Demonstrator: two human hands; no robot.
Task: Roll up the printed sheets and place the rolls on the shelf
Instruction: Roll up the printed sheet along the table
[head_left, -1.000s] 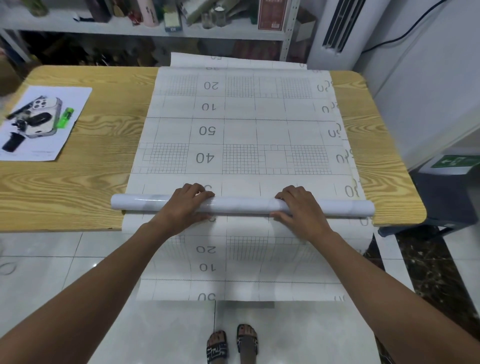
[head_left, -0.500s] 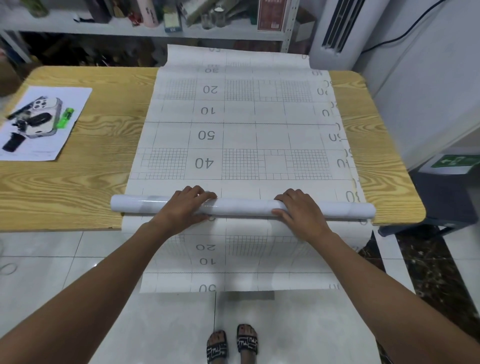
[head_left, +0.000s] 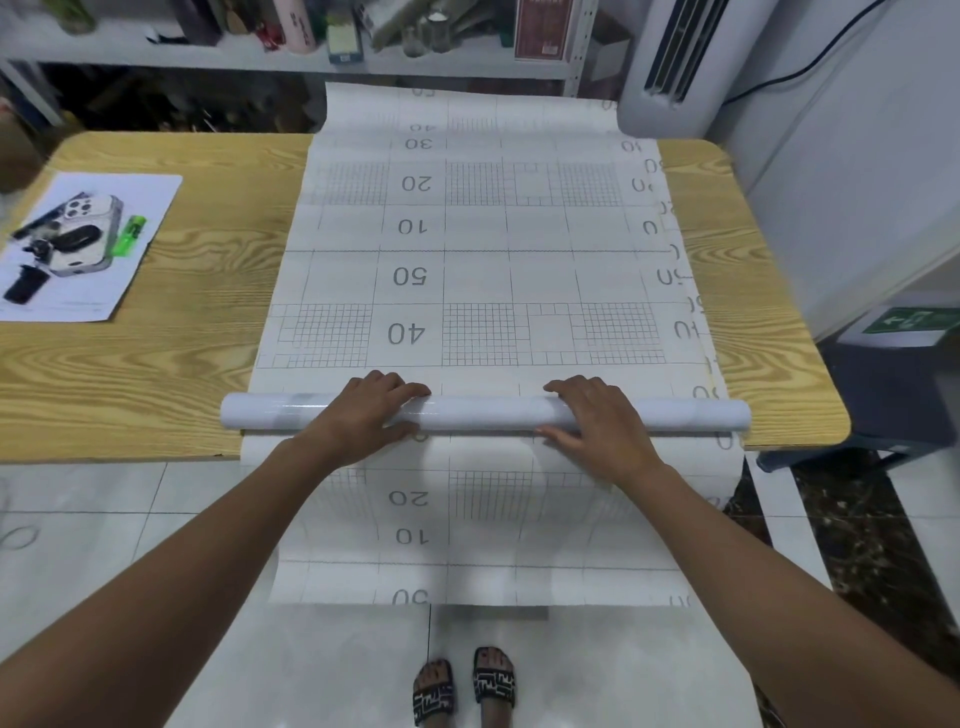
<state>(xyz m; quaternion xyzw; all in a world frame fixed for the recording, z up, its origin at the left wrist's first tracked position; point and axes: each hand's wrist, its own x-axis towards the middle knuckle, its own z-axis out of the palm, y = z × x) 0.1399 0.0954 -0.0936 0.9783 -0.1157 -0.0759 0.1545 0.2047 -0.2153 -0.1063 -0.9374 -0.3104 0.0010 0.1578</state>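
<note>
A large white printed sheet (head_left: 478, 275) with grids and numbers lies lengthwise across the wooden table (head_left: 156, 374). Its far end reaches past the table's far edge, and its near end hangs over the front edge toward the floor. A white paper roll (head_left: 483, 413) lies crosswise on the sheet, just inside the front edge. My left hand (head_left: 358, 421) grips the roll left of its middle, fingers curled over the top and thumb on the near side. My right hand (head_left: 597, 426) grips it the same way, right of the middle. The shelf (head_left: 260, 57) stands behind the table.
A white paper (head_left: 83, 244) with a phone, a green lighter and small dark items lies on the table's left end. The shelf is crowded with bottles and boxes. A standing air conditioner (head_left: 670, 62) is at the back right, and a dark stool (head_left: 883, 395) is beside the table's right end.
The sheet on the table has slid a little toward me, and more of its far end shows beyond the far edge. The roll and both hands stay in about the same place.
</note>
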